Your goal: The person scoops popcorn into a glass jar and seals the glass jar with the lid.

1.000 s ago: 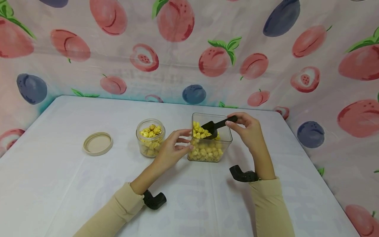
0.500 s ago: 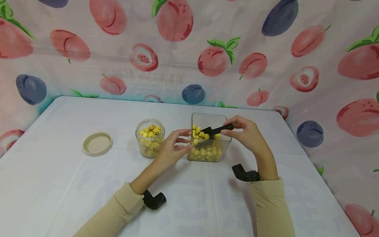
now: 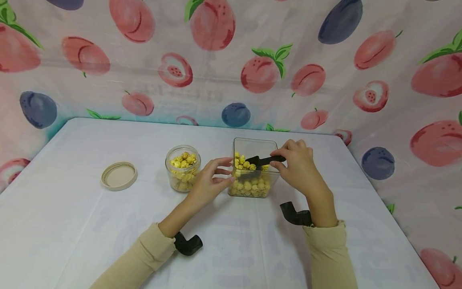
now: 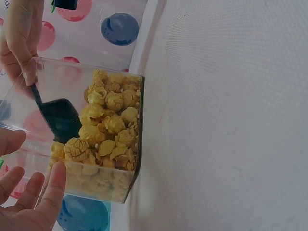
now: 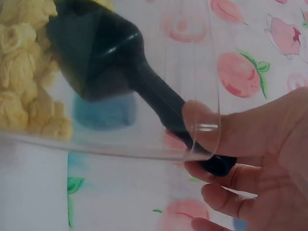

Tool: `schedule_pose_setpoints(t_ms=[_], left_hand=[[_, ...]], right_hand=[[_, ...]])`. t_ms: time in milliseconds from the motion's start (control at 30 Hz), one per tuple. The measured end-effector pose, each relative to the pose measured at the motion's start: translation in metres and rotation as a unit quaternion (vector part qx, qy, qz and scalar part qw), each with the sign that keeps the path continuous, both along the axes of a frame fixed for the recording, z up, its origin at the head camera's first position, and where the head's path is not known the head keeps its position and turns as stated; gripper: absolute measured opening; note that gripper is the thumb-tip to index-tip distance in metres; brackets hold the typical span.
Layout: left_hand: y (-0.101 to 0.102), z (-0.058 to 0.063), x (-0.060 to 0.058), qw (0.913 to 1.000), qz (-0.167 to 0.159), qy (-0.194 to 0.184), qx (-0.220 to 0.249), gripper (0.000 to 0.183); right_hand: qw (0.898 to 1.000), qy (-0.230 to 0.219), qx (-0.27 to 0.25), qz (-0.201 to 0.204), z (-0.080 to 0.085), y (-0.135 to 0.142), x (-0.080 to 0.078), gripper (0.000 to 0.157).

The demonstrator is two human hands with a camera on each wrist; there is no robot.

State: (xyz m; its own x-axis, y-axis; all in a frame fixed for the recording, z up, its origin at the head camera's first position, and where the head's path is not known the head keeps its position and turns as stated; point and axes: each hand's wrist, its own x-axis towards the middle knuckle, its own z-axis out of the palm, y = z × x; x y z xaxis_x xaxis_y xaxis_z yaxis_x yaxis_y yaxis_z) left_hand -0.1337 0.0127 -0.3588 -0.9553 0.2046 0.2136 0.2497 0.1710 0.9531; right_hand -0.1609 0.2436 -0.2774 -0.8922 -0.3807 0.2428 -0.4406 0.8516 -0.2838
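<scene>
My right hand [image 3: 301,170] pinches the handle of a black scoop [image 3: 271,159] between thumb and fingers, at the right rim of a clear square container [image 3: 257,145]. The scoop's bowl [image 4: 61,118] sits down inside against the yellow popcorn [image 4: 108,120], which fills the container's lower part. At the container's left side is my left hand [image 3: 209,180], fingers loosely spread and fingertips right at the wall. In the left wrist view, one fingertip overlaps the clear wall. A round glass jar [image 3: 183,178] with popcorn in it stands left of the container, partly behind my left hand.
A beige round lid [image 3: 119,176] lies on the white table [image 3: 231,249], left of the jar. Behind the table hangs a fruit-patterned cloth [image 3: 205,80]. Black curved pieces [image 3: 188,244] are worn at both wrists.
My right hand has lowered and moved slightly left, turning more over the handle. The scoop tilted flatter and sank lower into the container. My left hand, the jar and the lid stayed put.
</scene>
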Motion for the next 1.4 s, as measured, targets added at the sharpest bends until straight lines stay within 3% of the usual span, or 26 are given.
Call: schedule_pose_setpoints(t_ms=[333, 633, 1067, 1400], left_hand=[[0.001, -0.001, 0.000, 1.0000, -0.001, 0.005, 0.000, 0.048], [0.001, -0.001, -0.001, 0.9999, -0.004, 0.008, 0.005, 0.048], [0.000, 0.000, 0.001, 1.0000, 0.000, 0.003, 0.002, 0.047], [0.000, 0.000, 0.001, 1.0000, -0.005, 0.005, 0.007, 0.046]], right_hand=[[0.997, -0.025, -0.062, 0.047, -0.002, 0.008, -0.002, 0.017], [0.989, -0.008, -0.120, 0.092, -0.003, 0.018, -0.006, 0.017], [0.985, -0.034, -0.141, 0.091, -0.015, 0.013, -0.015, 0.016], [0.972, -0.048, -0.207, 0.097, -0.020, 0.026, -0.022, 0.018]])
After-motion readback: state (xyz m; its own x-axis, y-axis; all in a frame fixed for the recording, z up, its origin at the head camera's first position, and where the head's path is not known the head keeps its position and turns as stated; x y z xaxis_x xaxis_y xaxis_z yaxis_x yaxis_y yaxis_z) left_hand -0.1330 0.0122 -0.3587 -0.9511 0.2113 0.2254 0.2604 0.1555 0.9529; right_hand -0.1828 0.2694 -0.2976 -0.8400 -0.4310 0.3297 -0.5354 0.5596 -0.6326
